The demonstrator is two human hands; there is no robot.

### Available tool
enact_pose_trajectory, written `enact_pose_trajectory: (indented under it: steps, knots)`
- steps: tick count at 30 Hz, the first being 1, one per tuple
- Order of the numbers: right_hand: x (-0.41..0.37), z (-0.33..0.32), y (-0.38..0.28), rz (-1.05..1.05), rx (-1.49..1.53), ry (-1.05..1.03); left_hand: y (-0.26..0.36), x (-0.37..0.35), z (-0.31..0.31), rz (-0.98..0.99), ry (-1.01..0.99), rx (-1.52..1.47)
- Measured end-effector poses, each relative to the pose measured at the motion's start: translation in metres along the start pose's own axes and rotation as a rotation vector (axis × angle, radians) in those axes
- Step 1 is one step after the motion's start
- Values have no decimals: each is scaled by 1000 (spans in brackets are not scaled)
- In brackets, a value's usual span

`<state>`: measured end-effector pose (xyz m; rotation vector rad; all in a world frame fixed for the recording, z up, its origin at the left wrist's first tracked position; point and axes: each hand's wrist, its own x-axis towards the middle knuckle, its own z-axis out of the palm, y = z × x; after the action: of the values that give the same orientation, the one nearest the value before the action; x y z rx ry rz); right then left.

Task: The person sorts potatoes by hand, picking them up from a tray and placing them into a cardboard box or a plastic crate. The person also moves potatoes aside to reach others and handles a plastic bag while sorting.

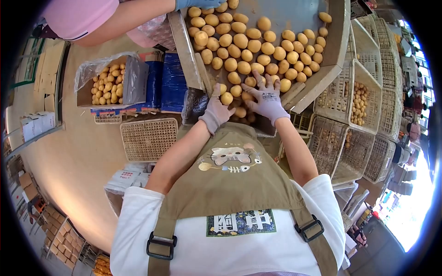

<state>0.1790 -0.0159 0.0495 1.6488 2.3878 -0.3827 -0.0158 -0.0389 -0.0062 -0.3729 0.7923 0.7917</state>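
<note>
Many smooth, yellow-brown, oval potatoes [253, 45] lie on a grey sorting table [290, 11]. They narrow toward an outlet at its near end, between two raised sides. My left hand [216, 110], in a pale glove, is at the outlet's left side, fingers extended beside a few potatoes and thumb pointing right. My right hand [268, 101], also gloved, lies over the potatoes at the outlet's right, fingers spread and touching some. Below the outlet, between my hands, more potatoes sit in a dark space partly hidden by my hands and apron.
A co-worker's blue-gloved hand [198, 3] reaches over the table's far left. At left stands a plastic-lined carton [138, 80] of potatoes, with a plastic crate [149, 140] nearer me. Stacked crates [331, 99], some holding potatoes, line the right side.
</note>
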Motion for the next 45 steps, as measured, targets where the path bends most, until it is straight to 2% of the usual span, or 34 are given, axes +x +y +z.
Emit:
enact_pose_trajectory:
  steps: [1, 3, 4, 5, 7, 8, 9, 11, 12, 13, 15, 16, 19, 20, 23, 33, 36, 39, 41, 43, 45]
  knots:
    - [-1, -4, 1, -13, 8, -7, -1, 7, -3, 16, 57, -1]
    - [11, -8, 13, 32, 388, 89, -7, 17, -5, 38, 167, 5]
    - [13, -15, 15, 146, 545, 241, -7, 20, -5, 12, 146, 28]
    - [8, -20, 12, 177, 184, 487, -8, 21, -6, 10, 118, 48]
    - [4, -19, 21, 222, 136, 252, -9, 16, -8, 9, 64, 93]
    - [2, -24, 31, 204, 188, 148, -7, 13, -8, 3, -38, 144]
    - [7, -16, 49, 279, 420, 99, -8, 19, -11, 18, -7, 170]
    - [12, -15, 54, 379, 376, 486, -17, 41, -33, 40, 65, 213]
    - [15, -12, 48, 317, 131, 603, -18, 47, -38, 58, 99, 235]
    - [14, -24, 32, 346, 219, 207, -14, 36, -29, 36, 37, 159]
    - [6, -7, -3, 272, 63, 7, -5, 19, -12, -8, -89, 13]
    - [4, -6, -3, 271, 185, -77, -4, 24, -18, -13, -201, 24]
    - [-7, 5, 9, 187, 197, -34, -4, 21, -15, -29, -80, -54]
    - [-7, 9, 13, 185, 198, -56, -5, 21, -17, -1, -148, 27]
    - [-5, 7, 7, 198, 196, -44, -4, 21, -10, -15, -23, -21]
    - [-7, 13, 10, 172, 195, -8, -6, 16, -7, 6, -46, -13]
    - [-8, 18, 10, 153, 198, 82, -6, 20, -9, 1, -38, -20]
    - [-4, 22, 1, 174, 181, 288, -6, 20, -11, 17, -59, 33]
    - [0, 17, -11, 64, 102, 441, -6, 20, -7, 23, -91, -10]
    - [6, 5, -36, 46, 63, 379, -8, 24, -14, -28, -141, -80]
    - [20, 13, -48, 74, -36, 215, -5, 30, -17, -132, -220, -174]
